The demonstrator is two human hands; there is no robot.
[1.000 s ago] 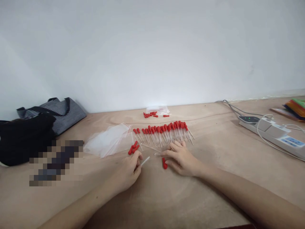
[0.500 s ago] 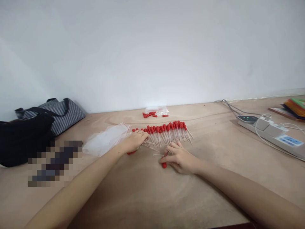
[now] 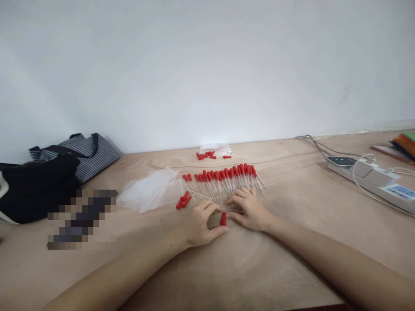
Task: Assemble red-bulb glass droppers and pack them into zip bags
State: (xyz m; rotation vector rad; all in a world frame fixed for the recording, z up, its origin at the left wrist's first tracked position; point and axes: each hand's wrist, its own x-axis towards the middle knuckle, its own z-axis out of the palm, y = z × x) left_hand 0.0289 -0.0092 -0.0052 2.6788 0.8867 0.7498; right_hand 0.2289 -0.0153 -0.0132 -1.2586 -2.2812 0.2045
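A red rubber dropper bulb point(image 3: 223, 219) rests on the table between my hands. My left hand point(image 3: 205, 222) is around its left side, thumb and fingers apart, and I see no firm grip on it. My right hand point(image 3: 248, 209) is just right of the bulb with thumb and fingertips spread. A thin clear glass tube point(image 3: 236, 211) runs through the gap in that hand, apparently lying on the table. Behind the hands is a row of droppers point(image 3: 227, 175) with red bulbs and clear stems. Several loose red bulbs point(image 3: 183, 200) lie left of my left hand, near loose clear tubes point(image 3: 199, 195).
Clear zip bags point(image 3: 145, 190) are spread at the left. More red bulbs point(image 3: 205, 155) and tubes lie by a bag near the wall. A striped bag point(image 3: 100, 157) and black bag point(image 3: 42, 185) stand far left. A power strip point(image 3: 385, 185) with cables is at the right.
My left hand has moved right and nearer, from the dropper row to beside the bulb. My right hand has let go of the bulb and shifted slightly right. The loose bulbs are uncovered.
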